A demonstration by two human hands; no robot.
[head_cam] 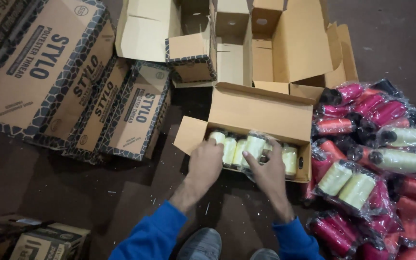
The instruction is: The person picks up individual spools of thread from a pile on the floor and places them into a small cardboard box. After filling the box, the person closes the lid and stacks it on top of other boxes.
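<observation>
Where both hands meet, pale cream plastic-wrapped thread spools (pixel 255 147).

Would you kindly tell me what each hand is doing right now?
Left hand: closed on a pale yellow thread spool in the open carton.
Right hand: grip on a wrapped spool.

The open box (pixel 261 115) lies on the floor (pixel 73 192) just ahead of both hands, its lid flap standing up on the far side. A row of thread spools (pixel 255 147) lies inside it. The left hand (pixel 205 163) rests on the spools at the row's left end; the right hand (pixel 268 171) is beside it, fingers on a spool mid-row. Right of the right hand lies a heap of wrapped spools (pixel 376 168). Beyond the box stand emptied cartons (pixel 246 43). Far left of the left hand lie flattened cartons (pixel 73 77), overlapping.
</observation>
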